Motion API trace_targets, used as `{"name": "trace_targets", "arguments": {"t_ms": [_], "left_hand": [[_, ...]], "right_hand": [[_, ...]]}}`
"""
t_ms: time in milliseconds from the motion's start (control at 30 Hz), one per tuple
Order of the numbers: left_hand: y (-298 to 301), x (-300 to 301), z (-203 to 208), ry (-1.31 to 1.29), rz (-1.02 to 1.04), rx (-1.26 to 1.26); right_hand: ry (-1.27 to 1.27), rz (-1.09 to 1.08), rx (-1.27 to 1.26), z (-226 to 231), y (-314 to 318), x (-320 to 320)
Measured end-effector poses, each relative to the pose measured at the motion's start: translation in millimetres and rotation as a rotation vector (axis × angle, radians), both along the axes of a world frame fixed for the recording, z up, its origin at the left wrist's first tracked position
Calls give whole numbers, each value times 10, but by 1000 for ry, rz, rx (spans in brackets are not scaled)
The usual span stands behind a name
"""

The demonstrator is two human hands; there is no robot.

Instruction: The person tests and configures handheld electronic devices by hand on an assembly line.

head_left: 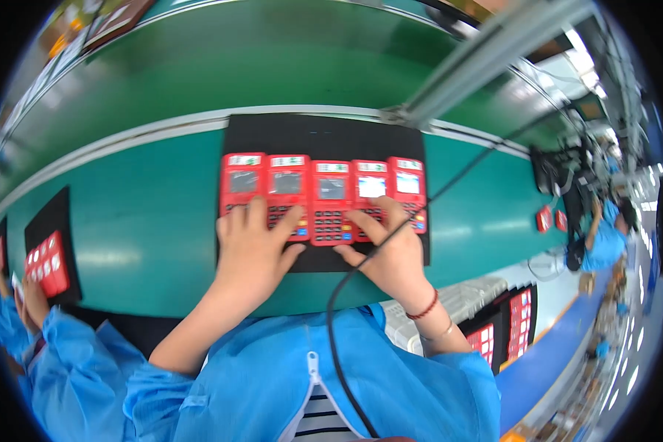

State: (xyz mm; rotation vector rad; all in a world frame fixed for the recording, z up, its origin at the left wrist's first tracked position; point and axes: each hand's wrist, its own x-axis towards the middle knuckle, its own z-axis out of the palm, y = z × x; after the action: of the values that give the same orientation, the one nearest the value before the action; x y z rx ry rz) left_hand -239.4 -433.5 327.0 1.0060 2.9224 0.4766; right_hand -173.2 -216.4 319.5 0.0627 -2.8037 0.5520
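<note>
Several red handheld keypad terminals (332, 189) lie side by side in a row on a black mat (317, 134). The two rightmost terminals have brightly lit screens (408, 183); the screens to their left look dark grey. My left hand (249, 247) rests with spread fingers over the keypads of the two leftmost terminals, partly hiding the keys. Over the lower keys of the terminals on the right lies my right hand (392, 254), fingers apart, fingertips at the keypads. Neither hand grips anything. A black cable (376, 250) crosses in front of my right hand.
The mat lies on a green bench (147, 214) with a metal rail behind it. A metal post (457, 74) rises at the back right. Co-workers in blue sit left and far right; one's hand (34, 300) is beside red terminals (48, 265). A pale crate (449, 302) stands right.
</note>
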Motion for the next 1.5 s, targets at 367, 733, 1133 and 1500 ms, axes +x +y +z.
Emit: {"name": "trace_targets", "arguments": {"t_ms": [367,733,1133,1500], "left_hand": [[19,-44,44,35,-20,-13],[22,-20,57,52,-13,-24],[-23,3,37,33,11,-21],[-17,1,-64,46,-20,25]], "right_hand": [[23,18,-88,31,-4,-22],[71,38,-89,-7,4,-10],[33,50,-103,2,-28,-48],[-23,-5,10,48,-50,-15]]}}
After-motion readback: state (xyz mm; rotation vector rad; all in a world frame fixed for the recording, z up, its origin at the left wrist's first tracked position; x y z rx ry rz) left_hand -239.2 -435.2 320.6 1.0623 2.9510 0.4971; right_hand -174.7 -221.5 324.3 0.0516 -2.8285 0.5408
